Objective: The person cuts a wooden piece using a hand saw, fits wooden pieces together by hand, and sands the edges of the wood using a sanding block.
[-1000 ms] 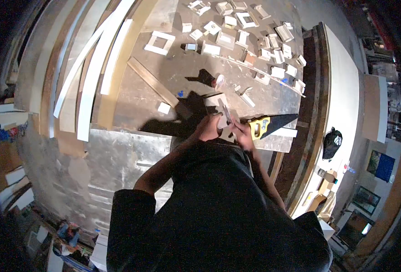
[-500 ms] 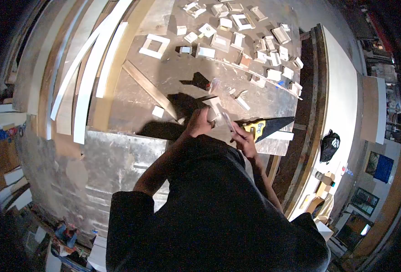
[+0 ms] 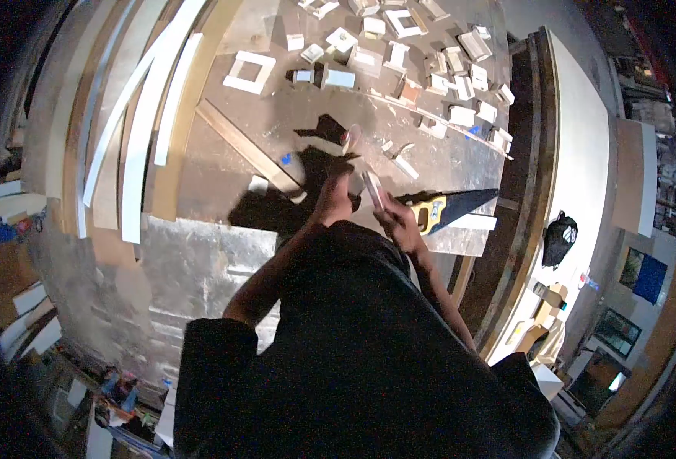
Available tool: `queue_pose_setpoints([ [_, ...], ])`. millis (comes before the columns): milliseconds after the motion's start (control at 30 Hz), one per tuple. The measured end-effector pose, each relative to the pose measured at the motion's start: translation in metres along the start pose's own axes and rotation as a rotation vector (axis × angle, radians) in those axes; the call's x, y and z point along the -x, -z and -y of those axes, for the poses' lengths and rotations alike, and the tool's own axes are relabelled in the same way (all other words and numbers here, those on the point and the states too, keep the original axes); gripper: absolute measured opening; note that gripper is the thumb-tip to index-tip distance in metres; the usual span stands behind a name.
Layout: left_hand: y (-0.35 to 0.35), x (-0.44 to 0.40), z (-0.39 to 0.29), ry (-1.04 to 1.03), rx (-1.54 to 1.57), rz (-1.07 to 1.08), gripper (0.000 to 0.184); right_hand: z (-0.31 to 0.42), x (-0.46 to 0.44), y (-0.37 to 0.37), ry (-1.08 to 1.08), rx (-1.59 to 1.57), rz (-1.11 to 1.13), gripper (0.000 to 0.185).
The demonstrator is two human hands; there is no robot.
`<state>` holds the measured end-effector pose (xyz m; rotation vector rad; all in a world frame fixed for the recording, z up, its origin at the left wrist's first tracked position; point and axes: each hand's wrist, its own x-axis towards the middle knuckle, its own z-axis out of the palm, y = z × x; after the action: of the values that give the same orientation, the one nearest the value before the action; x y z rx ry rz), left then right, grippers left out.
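Observation:
My left hand is closed at the front edge of the worktable, round a piece that is mostly hidden in shadow; earlier frames show it as a pale wood piece. My right hand grips a thin, flat, light-coloured strip, which points up and left beside my left hand. Just right of my right hand lies a handsaw with a yellow and black handle. A clear round object sits just beyond my hands.
Small wooden frames and blocks are scattered at the back of the worktable. A wooden slat lies left of my hands, with long boards farther left. A black cap rests on the right-hand bench.
My left hand has turned and the pale piece in it no longer shows clearly. My right hand and the strip have shifted slightly left. The view has moved a little.

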<state>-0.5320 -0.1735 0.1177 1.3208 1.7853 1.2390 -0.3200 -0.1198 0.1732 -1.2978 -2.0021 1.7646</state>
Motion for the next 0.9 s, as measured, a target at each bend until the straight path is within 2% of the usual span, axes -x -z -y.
queue_pose_setpoints([
  [33, 0.001, -0.002, 0.007, 0.103, 0.020, 0.030, 0.043, 0.001, 0.002, 0.006, -0.015, 0.003, 0.020, 0.045],
  [67, -0.002, -0.003, 0.016, 0.214, 0.045, 0.054, 0.043, -0.023, 0.013, 0.012, 0.189, 0.180, 0.004, 0.046],
  [100, -0.009, 0.000, 0.037, 0.102, -0.008, -0.088, 0.041, -0.041, 0.023, 0.010, 0.288, 0.267, 0.003, 0.047],
  [133, -0.007, 0.000, 0.041, 0.104, -0.009, -0.090, 0.041, -0.060, 0.033, 0.008, 0.388, 0.353, -0.007, 0.047],
  [233, -0.001, 0.003, 0.043, 0.148, -0.100, 0.081, 0.041, -0.075, 0.036, 0.004, -0.192, -0.213, -0.193, 0.045],
  [267, 0.001, 0.005, 0.043, 0.152, -0.103, 0.085, 0.041, -0.077, 0.035, 0.004, -0.196, -0.218, -0.192, 0.045],
  [333, -0.002, 0.007, 0.048, 0.254, -0.102, 0.203, 0.040, -0.003, 0.020, 0.009, -0.250, -0.308, -0.190, 0.045],
  [367, 0.005, 0.002, 0.029, 0.251, -0.100, 0.210, 0.040, 0.001, 0.017, 0.012, -0.348, -0.245, -0.129, 0.042],
  [400, 0.022, -0.006, -0.008, 0.262, -0.004, 0.171, 0.040, 0.000, 0.013, 0.010, -0.353, -0.246, -0.133, 0.042],
  [433, 0.030, -0.009, -0.029, 0.273, 0.090, 0.129, 0.039, 0.000, 0.006, 0.002, -0.159, -0.155, -0.085, 0.044],
  [467, 0.019, -0.004, -0.015, 0.273, 0.088, 0.130, 0.039, 0.010, -0.001, -0.003, -0.048, -0.093, -0.009, 0.045],
  [500, 0.000, 0.006, 0.012, 0.163, -0.002, 0.131, 0.040, 0.021, -0.009, -0.008, 0.068, -0.040, 0.060, 0.045],
  [533, -0.001, 0.006, 0.007, 0.051, -0.090, 0.132, 0.041, 0.021, -0.019, -0.009, 0.068, -0.042, 0.059, 0.045],
  [567, -0.005, 0.014, -0.002, 0.160, -0.120, 0.083, 0.041, 0.021, -0.029, -0.009, 0.025, -0.073, 0.073, 0.045],
  [600, -0.008, 0.019, 0.001, 0.166, -0.120, 0.084, 0.041, 0.020, -0.032, -0.010, -0.018, -0.103, 0.090, 0.046],
  [667, -0.005, 0.008, 0.016, 0.053, -0.058, -0.036, 0.040, 0.020, -0.021, -0.007, 0.013, -0.045, 0.091, 0.050],
  [700, -0.006, 0.005, 0.035, 0.160, 0.012, 0.111, 0.038, 0.020, -0.014, -0.008, 0.037, -0.071, 0.092, 0.051],
  [733, -0.003, 0.007, 0.036, 0.159, 0.014, 0.106, 0.038, 0.021, -0.004, -0.007, 0.067, -0.203, 0.095, 0.051],
  [767, -0.003, 0.010, 0.035, 0.185, 0.017, 0.070, 0.036, 0.004, -0.002, -0.005, 0.068, -0.195, 0.095, 0.051],
  [800, -0.003, 0.008, 0.035, 0.205, 0.021, 0.033, 0.034, -0.027, -0.006, -0.003, 0.195, -0.029, 0.070, 0.050],
  [867, 0.007, 0.001, 0.020, 0.232, 0.008, 0.011, 0.036, -0.013, 0.005, 0.010, -0.158, 0.012, 0.111, 0.048],
  [900, 0.007, 0.001, 0.021, 0.217, -0.028, 0.017, 0.037, -0.014, 0.008, 0.008, -0.122, 0.000, 0.054, 0.048],
])
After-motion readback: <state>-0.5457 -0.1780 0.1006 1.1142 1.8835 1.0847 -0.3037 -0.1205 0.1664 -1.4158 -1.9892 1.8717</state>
